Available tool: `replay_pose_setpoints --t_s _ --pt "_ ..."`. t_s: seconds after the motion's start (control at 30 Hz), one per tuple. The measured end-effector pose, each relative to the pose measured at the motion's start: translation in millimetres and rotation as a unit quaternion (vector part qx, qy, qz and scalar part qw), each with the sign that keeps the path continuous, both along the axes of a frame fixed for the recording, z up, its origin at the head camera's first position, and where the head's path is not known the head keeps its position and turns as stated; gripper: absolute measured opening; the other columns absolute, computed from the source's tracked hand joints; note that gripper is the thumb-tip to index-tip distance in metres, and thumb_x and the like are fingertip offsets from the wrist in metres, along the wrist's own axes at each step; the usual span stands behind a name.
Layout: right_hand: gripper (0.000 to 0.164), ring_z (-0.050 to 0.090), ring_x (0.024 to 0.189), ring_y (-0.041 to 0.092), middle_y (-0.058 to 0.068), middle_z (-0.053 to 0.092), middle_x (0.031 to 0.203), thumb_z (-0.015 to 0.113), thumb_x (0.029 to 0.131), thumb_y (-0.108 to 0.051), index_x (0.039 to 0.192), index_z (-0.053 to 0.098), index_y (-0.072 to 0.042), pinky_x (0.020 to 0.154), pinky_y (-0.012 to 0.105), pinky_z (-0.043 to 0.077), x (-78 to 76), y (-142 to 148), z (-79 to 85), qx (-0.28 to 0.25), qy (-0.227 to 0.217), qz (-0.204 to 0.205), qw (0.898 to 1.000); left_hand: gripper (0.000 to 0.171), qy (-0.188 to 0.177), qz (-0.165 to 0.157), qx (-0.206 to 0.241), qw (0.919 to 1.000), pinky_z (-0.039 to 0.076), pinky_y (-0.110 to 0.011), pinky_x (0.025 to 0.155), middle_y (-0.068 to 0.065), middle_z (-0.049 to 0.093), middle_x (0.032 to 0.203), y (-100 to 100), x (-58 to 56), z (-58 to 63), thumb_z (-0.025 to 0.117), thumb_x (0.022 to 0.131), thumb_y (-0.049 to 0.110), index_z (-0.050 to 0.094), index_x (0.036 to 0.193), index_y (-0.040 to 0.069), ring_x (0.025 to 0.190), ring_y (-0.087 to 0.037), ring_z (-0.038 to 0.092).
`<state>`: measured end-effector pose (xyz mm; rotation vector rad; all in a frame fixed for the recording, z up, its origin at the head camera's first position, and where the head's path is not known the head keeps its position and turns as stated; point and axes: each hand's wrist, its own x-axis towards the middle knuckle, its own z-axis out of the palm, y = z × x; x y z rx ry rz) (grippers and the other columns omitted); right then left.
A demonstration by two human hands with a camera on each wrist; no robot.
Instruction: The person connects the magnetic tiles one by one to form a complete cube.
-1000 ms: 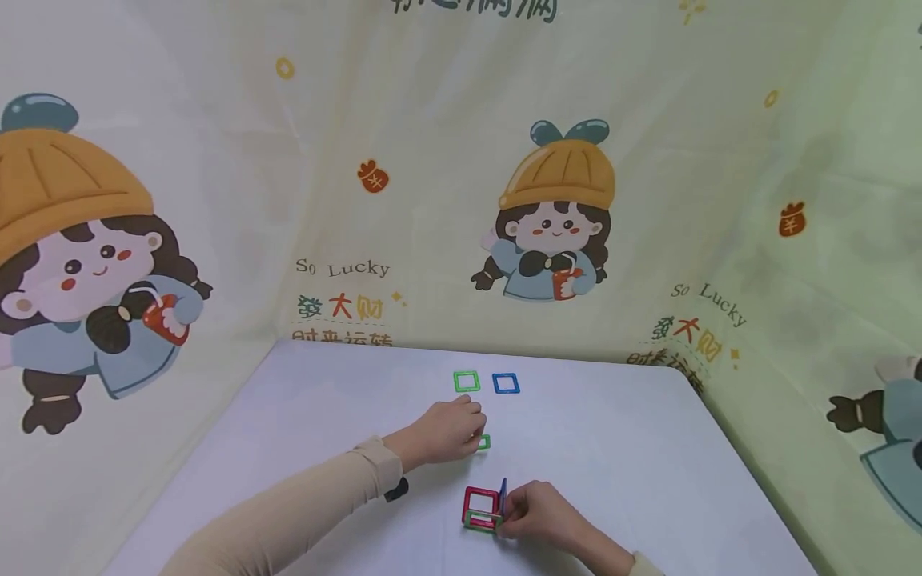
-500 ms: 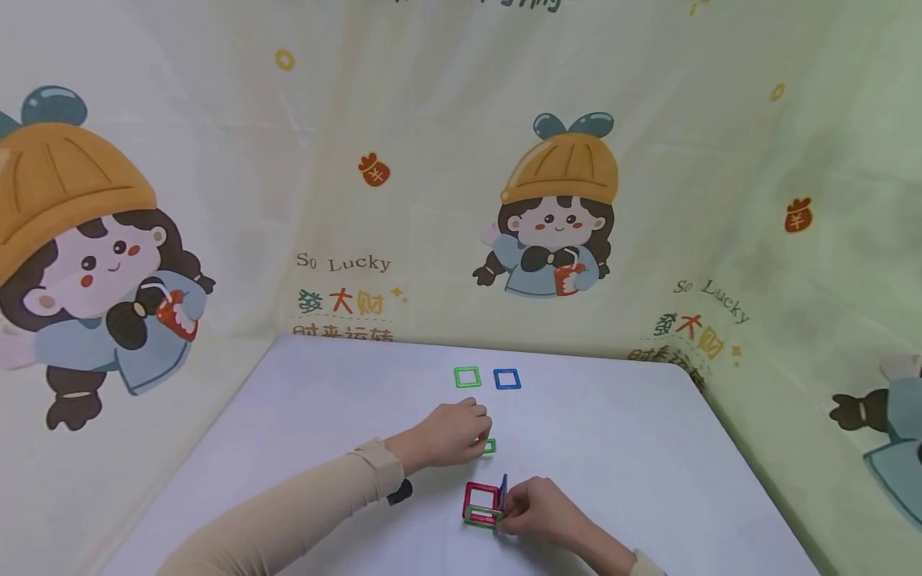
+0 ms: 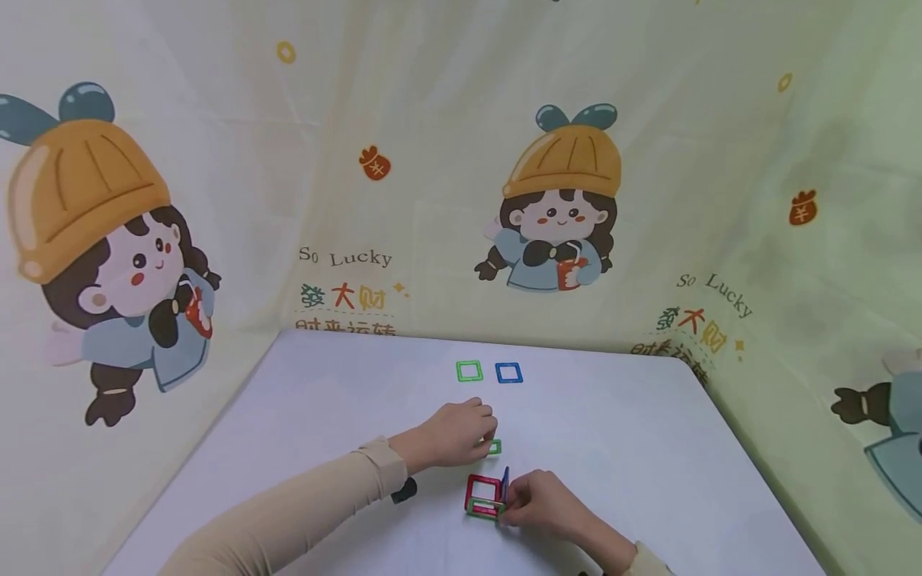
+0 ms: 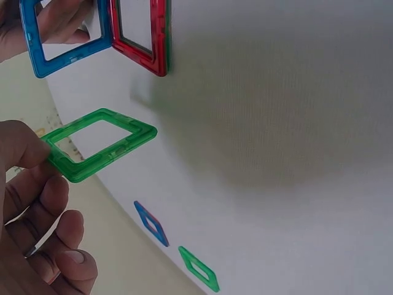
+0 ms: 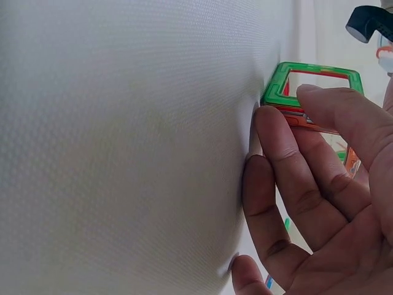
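My left hand [image 3: 450,434] pinches a green square magnetic tile [image 4: 116,150] by one edge between thumb and fingers, held above the table. Nearer to me, my right hand [image 3: 543,502] grips a small group of joined magnetic tiles at its right side. In that group a red tile [image 3: 484,478] stands at the back, a blue tile [image 4: 75,57] stands upright on the right, and a green tile [image 5: 319,67] is at the front. My right thumb lies on the green tile, with the fingers on the other side. The left hand's tile is just beyond the group.
Farther back on the white table [image 3: 612,432] lie a loose green square tile [image 3: 471,380] and a loose blue square tile [image 3: 510,382], side by side. A printed cloth backdrop [image 3: 432,240] rises behind the table.
My left hand has moved slightly right and nearer to the joined tiles, carrying the green tile. The right hand keeps its grip in nearly the same place. The head view has shifted slightly.
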<state>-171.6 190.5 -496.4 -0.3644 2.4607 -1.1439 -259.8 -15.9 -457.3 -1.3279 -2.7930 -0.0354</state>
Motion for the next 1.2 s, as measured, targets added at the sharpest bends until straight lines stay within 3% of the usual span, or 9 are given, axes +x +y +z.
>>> replay_pose_setpoints --t_s 0.53,0.87,1.13,1.2 --pt "0.01 0.057 0.065 0.009 -0.004 0.072 0.073 0.085 0.081 -0.012 0.081 0.075 -0.01 0.059 0.023 0.046 0.0 -1 -1.1 -0.011 0.003 -0.003 1.0 0.009 -0.039 -0.007 -0.03 0.9988 0.047 -0.015 0.07 0.013 0.061 0.091 6 12.9 2.4 0.068 0.099 0.034 0.071 0.099 0.026 0.088 -0.004 0.049" --pt "0.012 0.059 0.066 0.008 -0.005 0.072 0.073 0.086 0.08 -0.014 0.081 0.074 -0.012 0.06 0.023 0.047 0.4 2 -1.2 -0.009 0.018 0.004 1.0 0.006 -0.119 0.003 -0.013 0.9929 0.047 -0.016 0.07 0.013 0.055 0.086 6 18.1 -2.3 0.066 0.102 0.031 0.067 0.103 0.026 0.078 -0.003 0.051" --pt "0.006 0.064 0.071 0.009 -0.004 0.074 0.083 0.079 0.088 -0.013 0.092 0.074 -0.012 0.064 0.024 0.05 -9.5 14 7.8 -0.005 0.002 0.068 0.998 0.012 -0.15 0.004 0.006 0.9886 0.045 -0.02 0.068 0.014 0.054 0.081 2 20.9 -12.1 0.054 0.107 0.031 0.064 0.103 0.025 0.074 -0.003 0.05" --pt "0.004 0.064 0.069 0.01 -0.004 0.073 0.084 0.074 0.091 -0.011 0.095 0.074 -0.012 0.061 0.025 0.052 -15.2 19 11.6 0.0 0.015 0.064 0.998 0.014 -0.169 -0.001 0.022 0.9853 0.045 -0.02 0.068 0.014 0.054 0.08 -1 19.9 -14.6 0.052 0.108 0.03 0.064 0.101 0.025 0.073 -0.003 0.05"
